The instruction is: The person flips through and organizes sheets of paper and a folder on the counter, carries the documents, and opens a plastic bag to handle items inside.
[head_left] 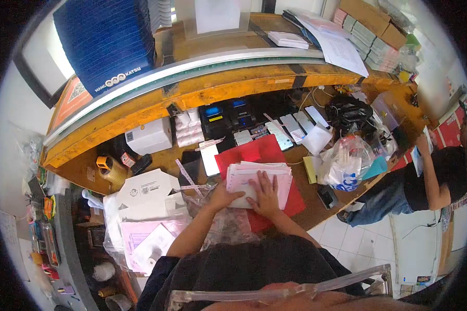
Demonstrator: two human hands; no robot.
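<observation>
A stack of pink and white paper slips [259, 171] lies on a red folder-like sheet [294, 199] on the wooden counter. My left hand [224, 198] is at the stack's left edge, its thumb stretched over the top and its other fingers curled at the side, partly hidden. Flat on top of the stack rests my right hand [266, 196], fingers spread. Just left of the papers are a white phone-like device [209, 159] and a printed strip of tape [188, 175]. Clear plastic wrap [228, 223] lies crumpled below my left wrist.
Several phones [279, 136] and dark card terminals [216, 120] line the back of the counter. White cartons [148, 189] stand left, a plastic bag [347, 163] right. Above runs a shelf edge [233, 78]. Another person [425, 181] stands at right, holding papers.
</observation>
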